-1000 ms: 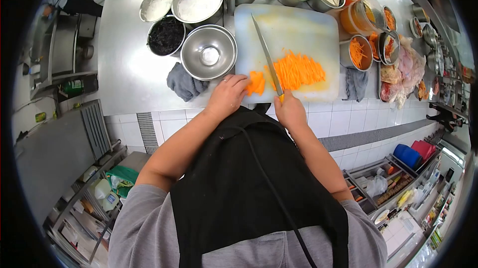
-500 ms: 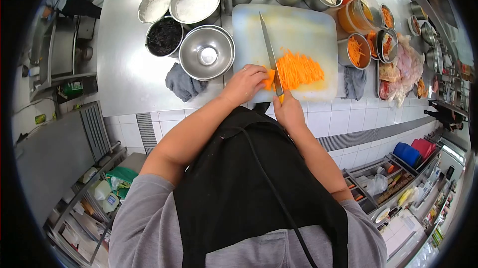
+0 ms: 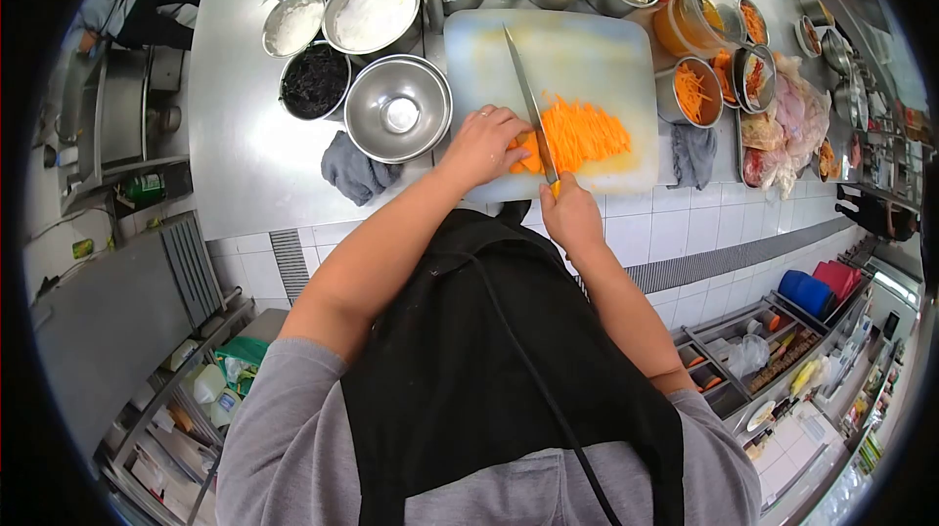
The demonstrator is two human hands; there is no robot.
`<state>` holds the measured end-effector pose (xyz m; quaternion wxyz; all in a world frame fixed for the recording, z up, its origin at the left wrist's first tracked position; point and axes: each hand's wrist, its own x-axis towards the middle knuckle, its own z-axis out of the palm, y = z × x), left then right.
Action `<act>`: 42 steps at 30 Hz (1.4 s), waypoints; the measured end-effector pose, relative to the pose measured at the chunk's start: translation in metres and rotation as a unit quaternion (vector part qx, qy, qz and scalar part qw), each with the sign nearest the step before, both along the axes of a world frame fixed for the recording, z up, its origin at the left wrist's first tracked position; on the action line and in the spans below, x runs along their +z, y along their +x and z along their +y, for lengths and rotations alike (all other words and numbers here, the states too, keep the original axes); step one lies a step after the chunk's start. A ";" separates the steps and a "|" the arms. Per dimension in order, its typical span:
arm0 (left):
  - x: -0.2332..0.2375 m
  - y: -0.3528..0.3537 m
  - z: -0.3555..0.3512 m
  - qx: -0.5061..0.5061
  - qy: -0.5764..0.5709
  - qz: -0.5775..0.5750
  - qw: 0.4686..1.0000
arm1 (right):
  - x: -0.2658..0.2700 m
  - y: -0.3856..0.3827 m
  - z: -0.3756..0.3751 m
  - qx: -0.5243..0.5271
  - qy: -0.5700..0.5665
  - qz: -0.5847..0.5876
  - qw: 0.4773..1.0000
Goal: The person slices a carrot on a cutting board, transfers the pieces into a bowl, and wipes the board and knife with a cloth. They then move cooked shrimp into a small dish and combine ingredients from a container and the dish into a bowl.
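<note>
On the pale cutting board (image 3: pixel 489 47) lies a heap of orange shreds (image 3: pixel 585 135). My right hand (image 3: pixel 572 213) is wrapped round the yellow handle of a long knife (image 3: pixel 524 86), its blade pointing away from me across the board. Just left of the blade, my left hand (image 3: pixel 484 145) has its fingers bent over orange slices (image 3: pixel 531 156), pressing them on the board. The blade stands between the slices and the shreds. Its lower edge is hidden.
Left of the board are an empty steel bowl (image 3: pixel 399 110), a bowl of black shreds (image 3: pixel 315 81), white powder (image 3: pixel 372 13) and a grey cloth (image 3: pixel 354 169). To the right stand a pot of orange shreds (image 3: pixel 691 93), another cloth (image 3: pixel 693 154) and a tray of raw meat (image 3: pixel 787 125).
The view has shifted slightly, moving the board and bowls a little left. My left fingers have spread slightly over the orange slices. The knife stays beside them in my right hand.
</note>
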<state>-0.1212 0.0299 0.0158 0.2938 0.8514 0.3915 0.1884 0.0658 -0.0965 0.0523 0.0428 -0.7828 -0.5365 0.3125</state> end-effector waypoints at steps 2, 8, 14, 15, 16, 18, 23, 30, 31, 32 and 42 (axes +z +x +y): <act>-0.001 0.005 0.007 -0.028 -0.021 0.045 0.998 | -0.001 0.000 0.000 -0.006 0.005 0.005 1.000; 0.011 0.001 -0.015 0.119 0.071 -0.068 0.988 | 0.007 0.004 -0.004 -0.016 -0.007 -0.004 1.000; -0.013 -0.010 -0.021 0.049 0.028 -0.064 0.996 | 0.006 0.006 -0.006 -0.011 -0.010 0.010 1.000; -0.013 -0.009 -0.017 0.049 0.028 -0.065 0.996 | 0.005 0.007 -0.006 -0.010 -0.012 0.013 1.000; -0.012 -0.007 -0.011 0.033 0.023 -0.078 0.996 | 0.005 0.009 -0.006 -0.010 -0.015 0.016 1.000; -0.012 -0.004 -0.004 0.016 0.018 -0.091 0.996 | 0.005 0.010 -0.006 -0.010 -0.013 0.014 1.000; -0.005 -0.004 -0.004 -0.039 -0.023 -0.091 0.995 | 0.000 0.011 -0.008 -0.008 -0.006 0.013 1.000; -0.013 -0.002 -0.040 -0.013 0.069 -0.071 0.995 | -0.002 0.012 -0.008 -0.007 0.006 0.018 1.000; -0.021 -0.002 -0.039 -0.025 0.083 -0.058 0.995 | -0.002 0.012 -0.008 -0.005 -0.003 0.014 1.000; -0.022 -0.001 -0.038 -0.037 0.096 -0.046 0.994 | -0.001 0.012 -0.007 -0.005 -0.004 0.013 1.000; 0.001 -0.020 -0.037 -0.036 0.061 -0.005 0.997 | 0.002 0.011 -0.007 -0.010 -0.002 0.032 0.999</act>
